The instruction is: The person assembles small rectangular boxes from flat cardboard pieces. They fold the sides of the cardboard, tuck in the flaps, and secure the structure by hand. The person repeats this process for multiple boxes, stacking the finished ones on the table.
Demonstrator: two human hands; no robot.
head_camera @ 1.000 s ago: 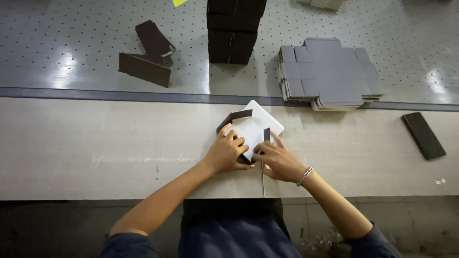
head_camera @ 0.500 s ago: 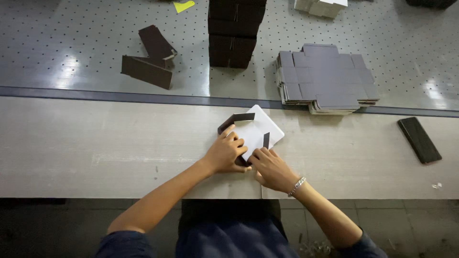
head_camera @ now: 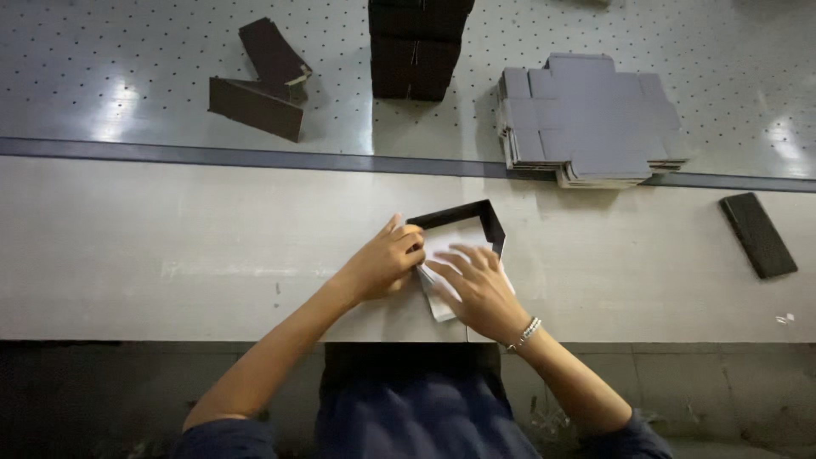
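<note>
Box blank (head_camera: 463, 246) half hidden under both hands; near end covered, fold state unclear. Dark stack (head_camera: 416, 47) cut off by top edge of picture. One white-faced blank with dark raised walls, near front edge of table (head_camera: 170, 255), mid-width. One pile of grey flat blanks (head_camera: 591, 119) far right; two dark folded pieces (head_camera: 263, 81) far left; one dark slab (head_camera: 758, 235) at right edge. Left hand (head_camera: 382, 263) curled, fingertips pinching blank's left wall. Right hand (head_camera: 480, 289) flat, fingers spread, pressing white panel.
</note>
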